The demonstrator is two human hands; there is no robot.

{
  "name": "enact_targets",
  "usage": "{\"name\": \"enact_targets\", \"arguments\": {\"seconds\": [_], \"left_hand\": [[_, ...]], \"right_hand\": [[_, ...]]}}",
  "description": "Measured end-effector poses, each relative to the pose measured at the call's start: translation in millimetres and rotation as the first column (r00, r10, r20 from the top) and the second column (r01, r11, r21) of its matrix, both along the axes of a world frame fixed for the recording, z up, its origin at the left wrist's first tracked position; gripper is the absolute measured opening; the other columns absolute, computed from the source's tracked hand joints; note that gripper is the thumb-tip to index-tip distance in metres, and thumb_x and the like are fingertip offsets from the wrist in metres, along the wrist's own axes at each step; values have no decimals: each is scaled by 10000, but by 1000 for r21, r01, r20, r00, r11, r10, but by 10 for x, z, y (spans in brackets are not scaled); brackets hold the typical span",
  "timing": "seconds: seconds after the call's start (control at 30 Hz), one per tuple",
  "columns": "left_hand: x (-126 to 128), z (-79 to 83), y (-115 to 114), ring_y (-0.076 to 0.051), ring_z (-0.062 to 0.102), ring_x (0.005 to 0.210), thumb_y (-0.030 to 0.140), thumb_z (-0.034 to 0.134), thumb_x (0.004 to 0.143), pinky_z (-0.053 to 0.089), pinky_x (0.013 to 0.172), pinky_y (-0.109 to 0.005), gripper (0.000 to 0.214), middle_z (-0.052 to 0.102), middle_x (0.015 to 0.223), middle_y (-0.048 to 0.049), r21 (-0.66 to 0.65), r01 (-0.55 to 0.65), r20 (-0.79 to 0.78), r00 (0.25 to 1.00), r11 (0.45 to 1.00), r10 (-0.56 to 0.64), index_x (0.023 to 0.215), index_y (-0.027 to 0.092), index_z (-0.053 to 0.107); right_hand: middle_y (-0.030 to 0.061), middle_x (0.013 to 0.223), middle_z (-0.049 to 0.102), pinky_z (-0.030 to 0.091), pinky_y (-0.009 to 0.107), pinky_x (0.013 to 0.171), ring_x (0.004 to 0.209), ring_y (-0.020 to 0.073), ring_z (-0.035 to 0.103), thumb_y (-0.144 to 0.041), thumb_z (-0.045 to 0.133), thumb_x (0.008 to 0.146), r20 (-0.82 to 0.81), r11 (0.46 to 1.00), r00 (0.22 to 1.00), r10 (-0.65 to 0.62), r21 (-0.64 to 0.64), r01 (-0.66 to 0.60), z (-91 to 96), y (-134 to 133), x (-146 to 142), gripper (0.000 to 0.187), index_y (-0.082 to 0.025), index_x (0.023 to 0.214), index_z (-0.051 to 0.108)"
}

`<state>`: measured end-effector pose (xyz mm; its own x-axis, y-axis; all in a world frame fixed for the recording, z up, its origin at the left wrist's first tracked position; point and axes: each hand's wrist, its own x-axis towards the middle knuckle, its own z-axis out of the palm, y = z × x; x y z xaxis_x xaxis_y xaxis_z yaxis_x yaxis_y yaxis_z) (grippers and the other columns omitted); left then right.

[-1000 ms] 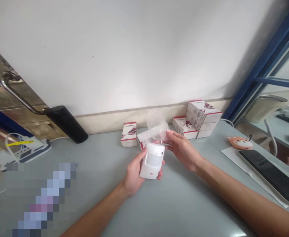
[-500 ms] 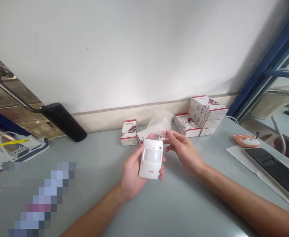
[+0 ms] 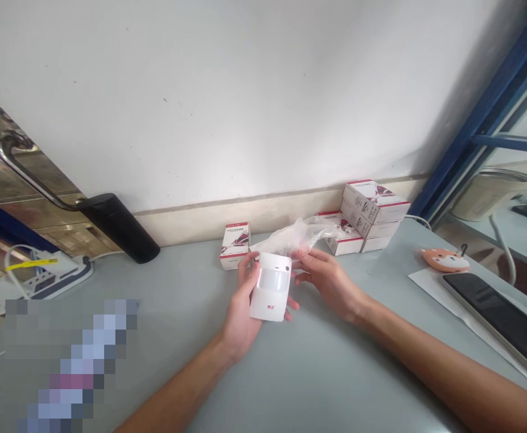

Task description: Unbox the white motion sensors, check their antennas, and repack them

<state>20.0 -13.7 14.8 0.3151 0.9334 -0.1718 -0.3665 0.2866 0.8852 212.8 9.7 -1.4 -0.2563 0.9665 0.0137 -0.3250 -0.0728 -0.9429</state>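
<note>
A white motion detector (image 3: 269,294), with a curved lens window and small red lettering, is held upright in my left hand (image 3: 240,310). The thumb presses its left edge, and fingertips show past its right edge. Just behind its top is a crumpled clear plastic bag (image 3: 297,234). Fingers of my right hand (image 3: 328,276) are pinched together at the bag's lower edge, beside the detector's upper right corner. The exact grip of those fingertips is partly hidden. A small white and red box (image 3: 235,245) stands behind my left hand.
Several similar boxes (image 3: 374,213) are stacked against the wall at right. A phone (image 3: 497,319) lies on white paper, beside an orange animal-faced case (image 3: 446,260). A black cylinder (image 3: 119,228) on a metal handle and a power strip (image 3: 65,276) are at left.
The plastic bag has spread out lower and to the right behind the detector. The thin rod at the detector's top no longer shows. Both hands and the detector have shifted slightly left in view.
</note>
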Motion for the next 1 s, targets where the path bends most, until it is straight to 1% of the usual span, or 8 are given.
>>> {"name": "enact_targets", "arguments": {"seconds": [0.07, 0.2, 0.37, 0.53, 0.63, 0.73, 0.87, 1.0], "left_hand": [[-17, -6, 18, -283, 768, 705, 550, 503, 1034, 599, 642, -436, 656, 708, 1324, -147, -9, 33, 3, 999, 999, -33, 1598, 367, 224], [-47, -10, 38, -277, 761, 721, 594, 461, 1035, 603, 644, -424, 596, 705, 1317, -173, -3, 126, 14, 992, 992, -125, 1540, 285, 392], [-39, 6, 25, -275, 760, 715, 534, 503, 1029, 601, 642, -419, 501, 722, 1286, -158, 26, 120, 16, 993, 992, -120, 1448, 261, 472], [-36, -1, 27, -279, 757, 695, 518, 537, 1013, 594, 630, -412, 474, 756, 1151, -142, 7, 106, 47, 993, 994, -107, 1385, 226, 503], [-42, -7, 27, -284, 755, 699, 538, 529, 1016, 592, 642, -422, 463, 753, 1123, -137, 10, 90, 22, 996, 996, -90, 1349, 219, 488], [-46, -1, 25, -285, 754, 707, 514, 521, 1026, 590, 651, -429, 477, 751, 1114, -119, 38, 84, 14, 996, 996, -85, 1413, 252, 428], [-49, 21, 27, -279, 754, 721, 534, 500, 1036, 586, 669, -427, 573, 750, 1148, -115, 44, 95, 19, 995, 995, -96, 1544, 310, 357], [-53, 35, 35, -277, 748, 718, 564, 527, 1014, 584, 665, -416, 583, 750, 1176, -173, 18, 123, 34, 992, 992, -124, 1465, 196, 496]], "right_hand": [[66, 1115, 702, 469, 367, 853, 979, 233, 614, -552, 683, 954, 5, 1000, 1000, 3, 7, -3, -20, 22, 14, 320, -239, 988, 739], [52, 1040, 706, 471, 375, 885, 925, 219, 603, -576, 671, 959, 9, 999, 1000, 5, 49, -5, -16, 46, 31, 342, -241, 930, 731], [63, 1046, 717, 487, 393, 890, 934, 233, 611, -638, 649, 952, 45, 997, 999, 12, 74, -16, 30, 35, 28, 401, -248, 962, 742], [53, 976, 703, 482, 402, 884, 909, 229, 609, -633, 709, 916, 158, 995, 987, -11, 97, -4, 30, 13, 13, 391, -244, 963, 727], [33, 919, 679, 477, 393, 880, 876, 212, 603, -598, 764, 887, 155, 997, 988, -12, 82, -1, 36, 10, 18, 368, -238, 940, 712], [30, 950, 681, 483, 388, 885, 869, 202, 606, -584, 781, 880, 95, 996, 995, 32, 79, -39, 47, 14, 33, 368, -242, 996, 709], [44, 1026, 710, 487, 401, 951, 927, 209, 625, -628, 734, 902, 98, 996, 994, 50, 63, -57, 48, 30, 51, 397, -244, 1005, 727], [50, 1107, 725, 490, 408, 975, 972, 214, 636, -663, 678, 929, 109, 995, 993, 48, 78, -57, 22, 53, 58, 426, -255, 1030, 755]]}}
